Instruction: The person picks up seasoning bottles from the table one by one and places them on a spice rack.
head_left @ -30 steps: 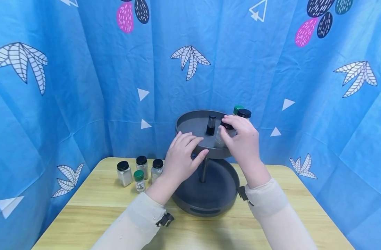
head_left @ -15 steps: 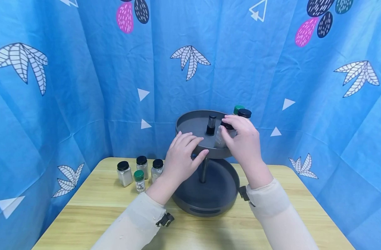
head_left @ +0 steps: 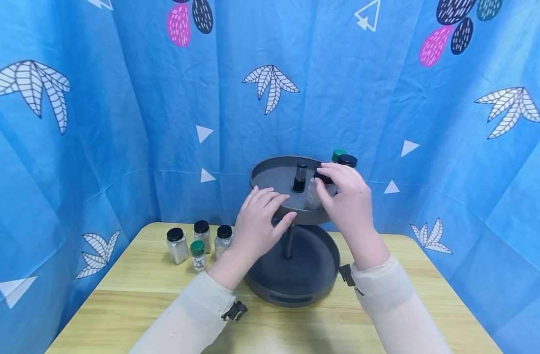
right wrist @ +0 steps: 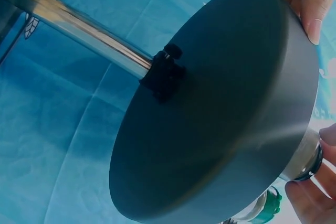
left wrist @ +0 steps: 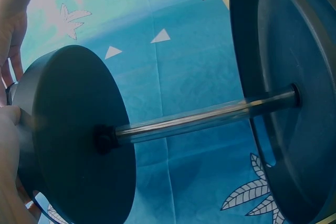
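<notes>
A dark grey two-tier round stand has its upper tray [head_left: 272, 179] raised on a shiny post [left wrist: 194, 119] above the lower tray [head_left: 314, 278]. My left hand [head_left: 257, 228] holds the upper tray at its front left, fingers over the rim and thumb against the outer wall. With fingers and thumb bent around it, my right hand [head_left: 351, 199] grips a clear spice jar [head_left: 313, 196] with a black cap, which is upright in the front right of the upper tray. Part of the jar is hidden behind the fingers.
Behind the right hand, a black-capped jar [head_left: 347, 160] and a green-capped jar [head_left: 339, 154] stand in the upper tray. Several jars, including a small green-capped one [head_left: 198, 258], stand on the wooden table [head_left: 133, 290] at left. A blue curtain [head_left: 363, 98] surrounds the table.
Hardly anything differs: the right hand shifts very slightly to the right at the jar. The left hand and the tray keep their places.
</notes>
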